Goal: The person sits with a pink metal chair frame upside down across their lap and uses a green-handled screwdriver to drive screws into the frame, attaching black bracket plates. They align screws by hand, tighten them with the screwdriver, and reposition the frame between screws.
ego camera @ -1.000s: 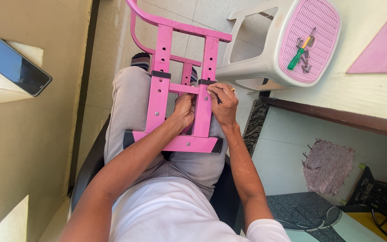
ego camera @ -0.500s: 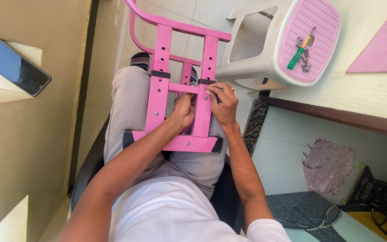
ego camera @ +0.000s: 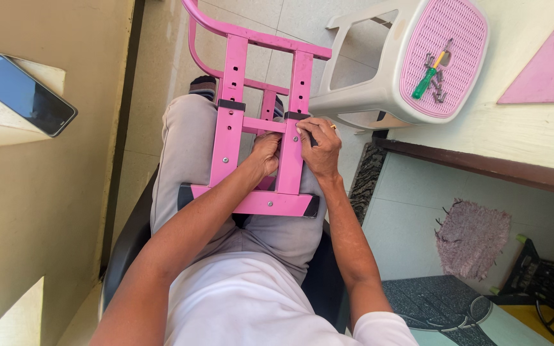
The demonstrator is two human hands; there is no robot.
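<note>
A pink metal frame (ego camera: 234, 96) with two upright bars, crossbars and a curved tube lies across my lap. My left hand (ego camera: 266, 152) reaches between the two bars and presses against the inner side of the right bar. My right hand (ego camera: 320, 146) wraps the outer side of that same bar just below its black clip, fingers curled on it; whether it also holds a small tool is hidden. A green-handled screwdriver (ego camera: 429, 77) and several loose screws lie on the pink top of a white plastic stool (ego camera: 367, 96), apart from both hands.
A dark phone (ego camera: 25, 95) lies on a ledge at the left. A brown-edged step runs at the right, with a purple mat (ego camera: 471, 238) and a black rack (ego camera: 546, 282) below it. I sit on a black chair (ego camera: 126, 256).
</note>
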